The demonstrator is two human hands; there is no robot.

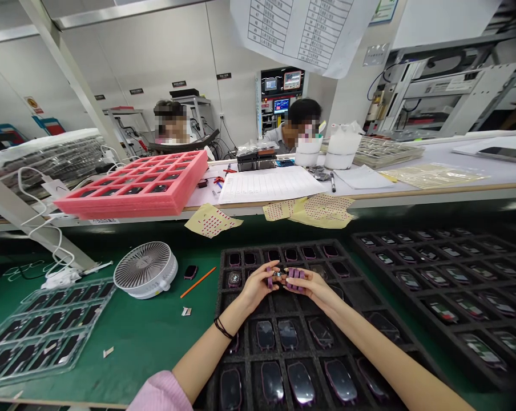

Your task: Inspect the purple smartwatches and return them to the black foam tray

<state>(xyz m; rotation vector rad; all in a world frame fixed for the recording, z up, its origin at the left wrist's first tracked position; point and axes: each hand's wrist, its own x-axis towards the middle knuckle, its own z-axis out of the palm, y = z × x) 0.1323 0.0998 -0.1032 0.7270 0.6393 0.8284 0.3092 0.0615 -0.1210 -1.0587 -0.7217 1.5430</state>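
Purple covers sit on several fingertips of both hands. My left hand and my right hand meet above a black foam tray, fingers closed on a small opened smartwatch body with its inner parts partly showing. The fingers hide most of it, so fine detail cannot be made out. Below and around the hands, dark-screened watch pieces with purplish edges lie in the tray's compartments. One piece with a round silvery pattern rests in a compartment to the left of my left hand.
A second black foam tray of watch parts lies right. Left on the green mat are a white fan, an orange stick, a loose watch piece and a clear tray. A pink foam tray stands on the shelf; two people sit beyond.
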